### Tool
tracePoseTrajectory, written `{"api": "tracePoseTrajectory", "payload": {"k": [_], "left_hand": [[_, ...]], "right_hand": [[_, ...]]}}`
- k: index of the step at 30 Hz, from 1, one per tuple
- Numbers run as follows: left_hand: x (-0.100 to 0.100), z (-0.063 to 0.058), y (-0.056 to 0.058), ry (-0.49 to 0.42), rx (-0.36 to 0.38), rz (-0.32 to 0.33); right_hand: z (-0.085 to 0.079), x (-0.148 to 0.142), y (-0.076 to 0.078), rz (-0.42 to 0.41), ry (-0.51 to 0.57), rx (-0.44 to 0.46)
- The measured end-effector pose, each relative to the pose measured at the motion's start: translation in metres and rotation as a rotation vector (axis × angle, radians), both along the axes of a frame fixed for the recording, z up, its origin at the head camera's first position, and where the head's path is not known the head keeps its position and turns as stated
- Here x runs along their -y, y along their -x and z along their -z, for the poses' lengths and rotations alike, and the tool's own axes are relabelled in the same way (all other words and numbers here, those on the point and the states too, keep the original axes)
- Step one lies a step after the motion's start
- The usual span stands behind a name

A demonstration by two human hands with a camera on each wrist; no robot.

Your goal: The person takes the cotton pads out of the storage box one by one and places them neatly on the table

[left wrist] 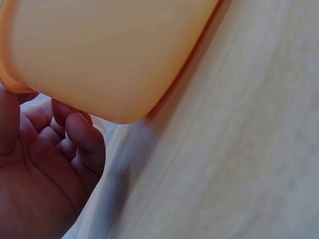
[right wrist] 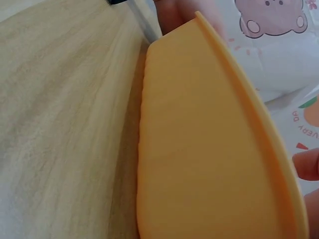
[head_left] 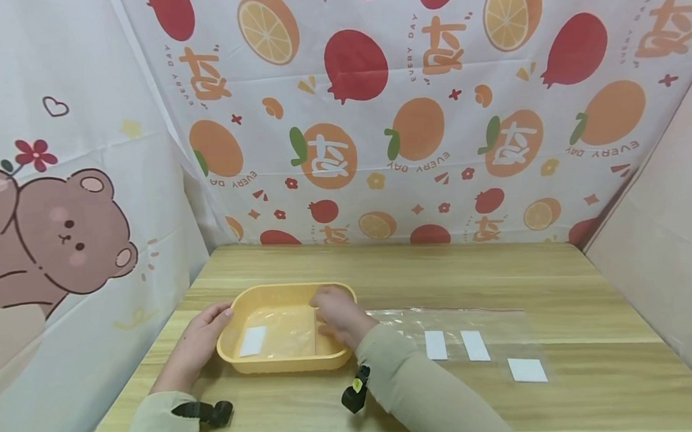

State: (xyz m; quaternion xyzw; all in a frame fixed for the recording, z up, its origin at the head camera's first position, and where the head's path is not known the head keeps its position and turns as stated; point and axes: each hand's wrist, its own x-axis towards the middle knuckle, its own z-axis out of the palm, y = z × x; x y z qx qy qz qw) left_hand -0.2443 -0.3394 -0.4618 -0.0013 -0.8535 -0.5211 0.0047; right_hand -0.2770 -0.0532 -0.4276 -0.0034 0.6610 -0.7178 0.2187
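Observation:
A yellow plastic basin (head_left: 290, 365) stands on the table at left of centre. My left hand (head_left: 201, 334) grips its left side, thumb at the rim and the other fingers curled below it, as the left wrist view shows close up (left wrist: 55, 154). Inside the basin lies a clear zip bag (head_left: 287, 328) with a white label (head_left: 252, 341). Over the basin's right end, my right hand (head_left: 341, 314) reaches in with bent fingers, fingertips near the bag's red zip edge. I cannot tell whether they pinch it. Only the right fingertips (right wrist: 306, 165) show past the rim in the right wrist view.
Several clear zip bags (head_left: 501, 319) with white labels (head_left: 475, 345) lie overlapping to the right of the basin. Printed cloth walls (head_left: 377, 141) stand behind and at the sides of the wooden table (head_left: 599, 372). A black camera strap is on each wrist.

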Motion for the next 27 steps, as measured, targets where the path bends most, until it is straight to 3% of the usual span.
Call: {"api": "tracePoseTrajectory", "payload": {"k": [14, 22, 27], "left_hand": [[-0.001, -0.002, -0.001, 0.003, -0.003, 0.002], [-0.002, -0.001, 0.000, 0.001, 0.006, 0.003], [-0.003, -0.002, 0.001, 0.019, 0.016, -0.008]], "right_hand": [[0.010, 0.012, -0.007, -0.216, -0.210, -0.097], [0.007, 0.013, -0.014, -0.370, -0.434, -0.320], [-0.002, 0.007, -0.017, -0.482, -0.510, -0.412]]}}
